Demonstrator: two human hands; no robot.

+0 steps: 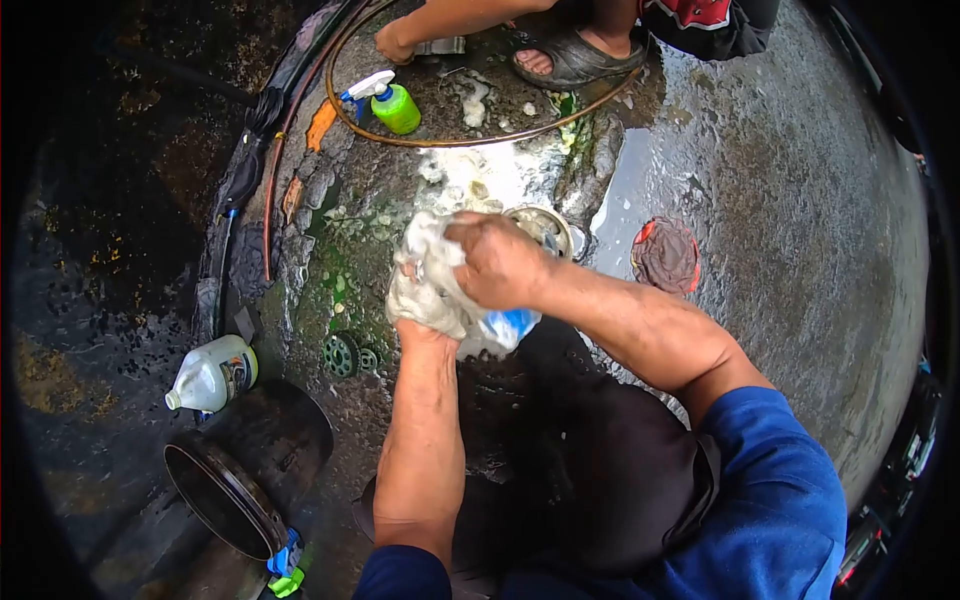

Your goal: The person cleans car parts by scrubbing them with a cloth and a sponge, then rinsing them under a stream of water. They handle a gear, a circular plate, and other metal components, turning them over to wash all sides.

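Both hands, left hand (425, 310) and right hand (497, 262), clamp a wet rag (428, 272) mid-wring; soapy foam (490, 175) remains on the ground (780, 200), washing seems unfinished.

Spray btl (396, 104), jug (213, 375) (capped), sprockets (342, 354)

Jug (212, 374) left of sprockets (342, 354) (bucket (245, 470) just below).

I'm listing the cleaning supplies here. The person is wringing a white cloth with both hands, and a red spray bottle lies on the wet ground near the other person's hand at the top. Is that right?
Not quite: the spray bottle is green with a white and blue trigger, not red. The head view shows this. The rest holds: both hands, left and right, grip the white cloth, and the bottle lies on the wet ground near the other person's hand at the top.
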